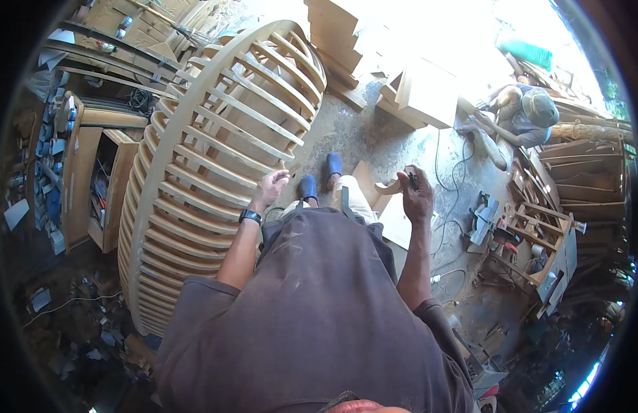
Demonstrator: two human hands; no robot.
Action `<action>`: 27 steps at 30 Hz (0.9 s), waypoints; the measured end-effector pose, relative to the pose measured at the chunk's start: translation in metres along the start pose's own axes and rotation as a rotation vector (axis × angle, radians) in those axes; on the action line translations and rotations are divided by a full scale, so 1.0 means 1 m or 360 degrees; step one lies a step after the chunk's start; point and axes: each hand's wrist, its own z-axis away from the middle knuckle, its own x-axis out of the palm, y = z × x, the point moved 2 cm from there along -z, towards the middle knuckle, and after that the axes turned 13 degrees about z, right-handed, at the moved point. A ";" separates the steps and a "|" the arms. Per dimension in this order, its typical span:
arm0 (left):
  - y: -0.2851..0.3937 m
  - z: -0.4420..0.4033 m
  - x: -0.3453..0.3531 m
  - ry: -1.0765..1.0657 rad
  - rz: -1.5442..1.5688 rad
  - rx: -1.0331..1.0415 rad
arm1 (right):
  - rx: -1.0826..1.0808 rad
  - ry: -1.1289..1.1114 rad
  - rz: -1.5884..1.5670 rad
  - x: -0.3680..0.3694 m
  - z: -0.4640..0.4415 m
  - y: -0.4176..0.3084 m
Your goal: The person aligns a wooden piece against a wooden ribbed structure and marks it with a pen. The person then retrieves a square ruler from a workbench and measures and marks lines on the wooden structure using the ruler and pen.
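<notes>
My left hand (269, 188), with a dark watch on its wrist, is closed beside the ribs of a large curved wooden frame (169, 148). Its fingertips are pinched together; whatever may be between them is too small to make out. My right hand (418, 196) is raised at the other side of my body, its fingers curled round a small black object (412, 180) whose kind I cannot tell. A curved pale wood piece (386, 188) shows right beside those fingers; whether they touch it is unclear.
Another person (522, 113) in a cap sits low at the right. A pale box (423, 93) stands on the floor ahead, with cables (439, 162) near it. A power saw (482, 217) and a wooden stand (539, 241) are at right. A wooden cabinet (112, 186) stands left.
</notes>
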 end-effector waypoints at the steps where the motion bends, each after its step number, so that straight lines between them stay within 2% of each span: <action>1: 0.010 -0.009 0.022 -0.0060 0.0044 0.0094 | -0.0068 -0.0001 0.0049 -0.002 -0.005 -0.008; 2: 0.025 -0.013 0.046 -0.0160 0.0097 0.0164 | -0.0132 -0.0005 0.0100 -0.004 -0.009 -0.015; 3: 0.062 0.006 0.033 -0.0189 0.0050 0.0106 | -0.0075 -0.0113 0.0002 0.015 -0.014 -0.038; 5: 0.098 -0.017 0.080 -0.0407 0.0160 0.0148 | -0.0198 -0.0190 -0.0025 0.010 -0.046 -0.051; 6: 0.121 -0.027 0.101 -0.0400 0.0172 0.0168 | -0.0227 -0.0248 -0.0034 0.005 -0.063 -0.060; 8: 0.163 -0.034 0.129 -0.0503 -0.0032 0.0460 | -0.0339 -0.0319 -0.0083 0.015 -0.088 -0.071; 9: 0.169 -0.043 0.138 -0.0477 -0.0033 0.0470 | -0.0440 -0.0378 -0.0123 0.020 -0.103 -0.077; 11: 0.188 -0.062 0.155 -0.0418 -0.0002 0.0769 | -0.0700 -0.0492 -0.0128 0.029 -0.132 -0.090; 13: 0.198 -0.085 0.164 -0.0337 0.0054 0.0713 | -0.0895 -0.0621 -0.0069 0.037 -0.165 -0.102; 16: 0.230 -0.119 0.172 -0.0182 -0.0130 0.0680 | -0.1054 -0.0832 0.0033 0.034 -0.215 -0.117; 20: 0.245 -0.148 0.175 -0.0078 -0.0069 0.0603 | -0.1199 -0.0957 0.0109 0.033 -0.269 -0.124; 21: 0.247 -0.155 0.175 0.0017 -0.0051 0.0587 | -0.1265 -0.0907 0.0022 0.028 -0.282 -0.132; 23: 0.254 -0.166 0.170 0.0232 -0.0008 0.0586 | -0.1148 -0.0976 -0.0048 0.026 -0.307 -0.144; 24: 0.268 -0.161 0.168 0.0317 -0.0029 0.0416 | -0.1153 -0.0919 -0.0008 0.027 -0.319 -0.148; 25: 0.271 -0.163 0.167 0.0354 -0.0020 0.0446 | -0.1221 -0.0871 -0.0005 0.027 -0.332 -0.151; 27: 0.270 -0.167 0.158 0.0529 0.0482 0.0532 | -0.1228 -0.0880 0.0006 0.032 -0.350 -0.158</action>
